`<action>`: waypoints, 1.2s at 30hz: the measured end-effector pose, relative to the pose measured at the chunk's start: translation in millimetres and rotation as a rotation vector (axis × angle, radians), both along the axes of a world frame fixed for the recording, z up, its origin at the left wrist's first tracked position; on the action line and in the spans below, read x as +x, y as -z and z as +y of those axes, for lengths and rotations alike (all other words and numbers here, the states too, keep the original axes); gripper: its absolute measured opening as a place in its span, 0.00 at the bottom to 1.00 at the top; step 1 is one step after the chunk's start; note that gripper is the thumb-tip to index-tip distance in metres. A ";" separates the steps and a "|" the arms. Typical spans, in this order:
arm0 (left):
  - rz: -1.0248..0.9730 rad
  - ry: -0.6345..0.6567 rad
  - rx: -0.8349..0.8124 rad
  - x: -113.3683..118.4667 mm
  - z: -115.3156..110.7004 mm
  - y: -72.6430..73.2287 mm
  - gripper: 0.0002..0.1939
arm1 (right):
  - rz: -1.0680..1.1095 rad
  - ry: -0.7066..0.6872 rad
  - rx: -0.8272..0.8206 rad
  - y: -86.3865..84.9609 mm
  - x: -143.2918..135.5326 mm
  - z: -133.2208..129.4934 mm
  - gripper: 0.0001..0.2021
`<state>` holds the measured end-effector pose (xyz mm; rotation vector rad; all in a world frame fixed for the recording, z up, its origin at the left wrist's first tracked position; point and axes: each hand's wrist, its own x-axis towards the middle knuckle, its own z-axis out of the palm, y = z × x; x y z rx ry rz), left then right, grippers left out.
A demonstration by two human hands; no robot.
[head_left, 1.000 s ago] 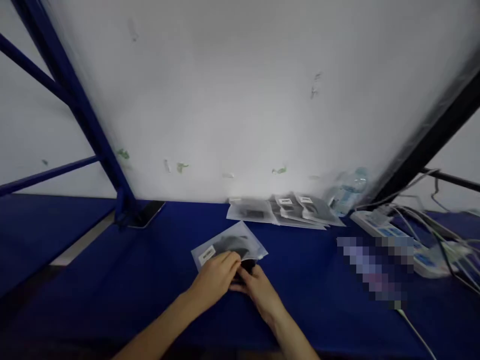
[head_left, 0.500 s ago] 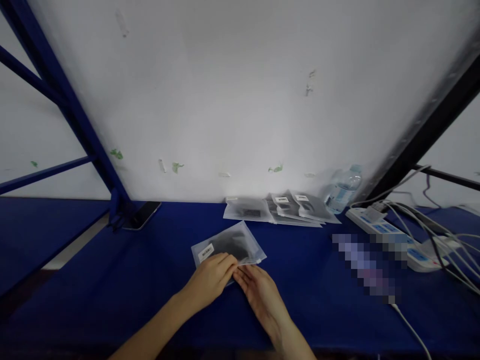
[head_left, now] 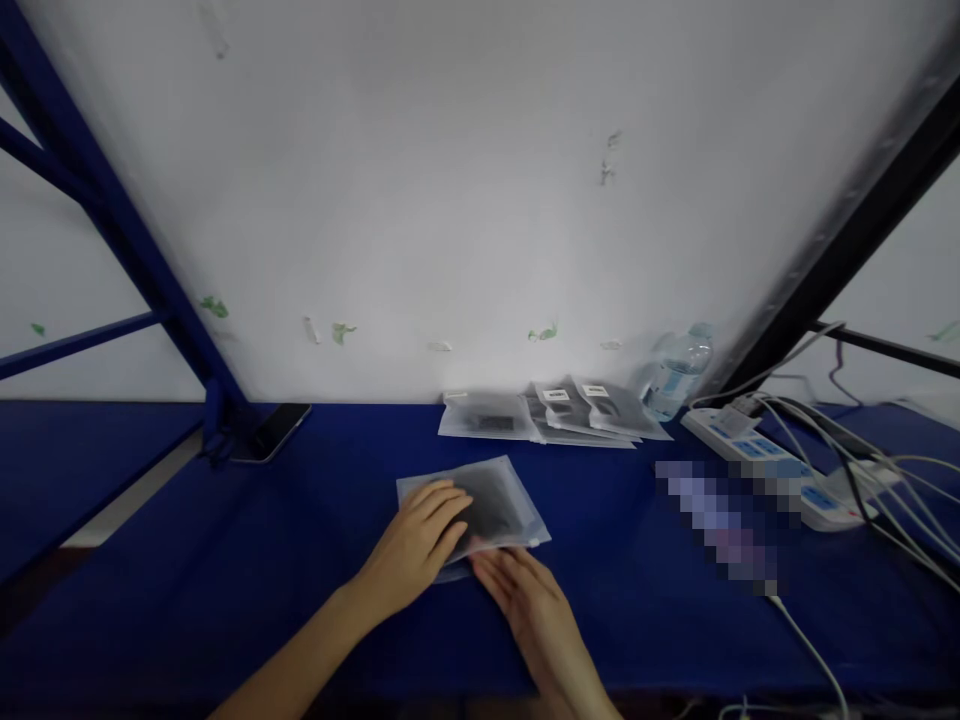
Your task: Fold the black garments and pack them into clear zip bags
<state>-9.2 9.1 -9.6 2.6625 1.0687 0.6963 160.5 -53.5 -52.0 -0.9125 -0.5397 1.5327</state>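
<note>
- Angled in from the near left with the left forearm [head_left: 289, 655], slanting toward the middle, then turned back-up at the left hand [head_left: 409, 550].
- Laid across the left part of a frosted zip bag [head_left: 521, 490] with the left fingers, nearly straight, slightly parted, pointing toward the far right.
- Cannot tell about any pinch between left thumb and fingers, with the underside out of sight.
- Angled in from the near right with the right forearm [head_left: 574, 690], leaning toward the far left up to the right hand [head_left: 529, 605].
- Kept close together and loosely extended with the right fingers, tucked at the tips under the near edge of the zip bag, faintly reddish through the film.
- Cannot tell how firmly gripped there, or whether closed on anything.
- Lying near the middle of the blue tabletop [head_left: 315, 560], between and under both hands, in the case of the zip bag; visible through its film, a flat dark item [head_left: 491, 505].
- Set farther off, along the wall [head_left: 465, 200]: similar bags [head_left: 491, 418], partly overlapping, just left of a clear bottle [head_left: 679, 372].
- Placed at far left, a phone [head_left: 279, 430]; at right, a power strip [head_left: 765, 455] beside a pixelated object [head_left: 720, 520].
</note>
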 end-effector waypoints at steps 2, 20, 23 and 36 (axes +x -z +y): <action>0.091 0.031 -0.008 -2.2 3.7 5.9 0.22 | -0.277 -0.075 -0.007 -0.1 15.4 -7.3 0.23; 0.192 0.009 0.158 28.4 -12.3 11.5 0.18 | -1.237 -0.024 0.059 -12.1 78.0 33.8 0.18; 0.206 0.085 0.215 63.3 -20.0 13.2 0.10 | -1.241 0.004 0.097 -9.8 79.0 31.6 0.19; 0.311 0.129 0.404 43.7 -23.5 27.1 0.12 | -1.194 -0.016 0.062 -4.6 81.8 27.8 0.18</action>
